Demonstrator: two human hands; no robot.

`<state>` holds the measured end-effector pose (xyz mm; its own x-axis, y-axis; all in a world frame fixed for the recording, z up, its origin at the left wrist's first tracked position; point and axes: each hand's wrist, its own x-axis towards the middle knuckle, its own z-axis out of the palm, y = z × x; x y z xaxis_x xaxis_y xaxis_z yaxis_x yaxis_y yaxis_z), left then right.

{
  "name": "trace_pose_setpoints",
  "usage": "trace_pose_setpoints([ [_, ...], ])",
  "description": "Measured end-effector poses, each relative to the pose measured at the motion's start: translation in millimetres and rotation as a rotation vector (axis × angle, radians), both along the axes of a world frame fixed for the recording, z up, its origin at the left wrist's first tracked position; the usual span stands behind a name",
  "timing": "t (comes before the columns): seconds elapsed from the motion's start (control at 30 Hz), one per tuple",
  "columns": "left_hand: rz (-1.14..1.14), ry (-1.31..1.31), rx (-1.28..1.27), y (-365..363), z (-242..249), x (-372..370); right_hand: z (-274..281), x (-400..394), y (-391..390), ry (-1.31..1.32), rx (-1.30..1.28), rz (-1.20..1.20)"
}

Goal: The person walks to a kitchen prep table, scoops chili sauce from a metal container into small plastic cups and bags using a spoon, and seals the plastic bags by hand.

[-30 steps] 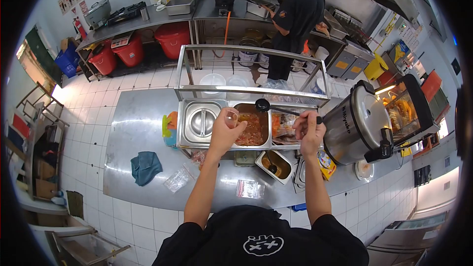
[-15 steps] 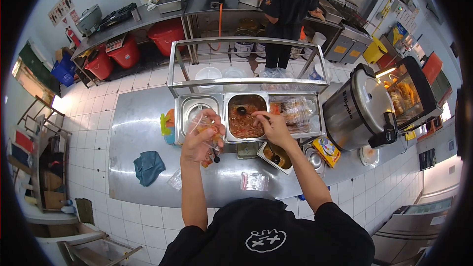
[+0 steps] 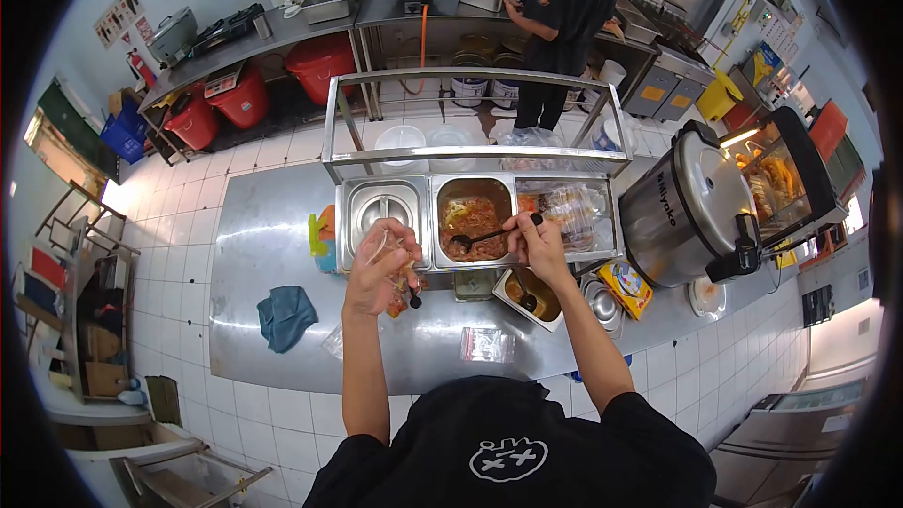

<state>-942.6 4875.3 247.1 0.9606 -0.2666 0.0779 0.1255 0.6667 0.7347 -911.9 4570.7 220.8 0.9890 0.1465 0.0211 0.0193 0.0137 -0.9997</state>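
The black, long-handled ladle rests its bowl in reddish-brown food inside the rectangular steel pan, at nine o'clock from the right hand gripping its handle, two o'clock from the left hand, which I see grasping thin, clear plastic. A crumpled teal cloth lies at that hand's eight o'clock on the shiny metal surface.
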Motion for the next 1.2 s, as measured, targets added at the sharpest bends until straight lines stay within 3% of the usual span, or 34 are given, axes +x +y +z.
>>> trace_pose_setpoints([
  [0.37, 0.043, 0.006, 0.164, -12.6, -2.9, 3.7, -14.9, -10.8, -17.0, -0.015, 0.105, -0.085],
  [1.07, 0.088, 0.006, 0.307, -18.0, -4.8, 2.9, -14.1, -25.1, -42.4, -0.115, 0.095, 0.168],
  [1.2, 0.097, -0.009, 0.334, -17.4, -7.4, 3.9, -15.0, -23.6, -40.3, -0.040, 0.141, 0.061],
])
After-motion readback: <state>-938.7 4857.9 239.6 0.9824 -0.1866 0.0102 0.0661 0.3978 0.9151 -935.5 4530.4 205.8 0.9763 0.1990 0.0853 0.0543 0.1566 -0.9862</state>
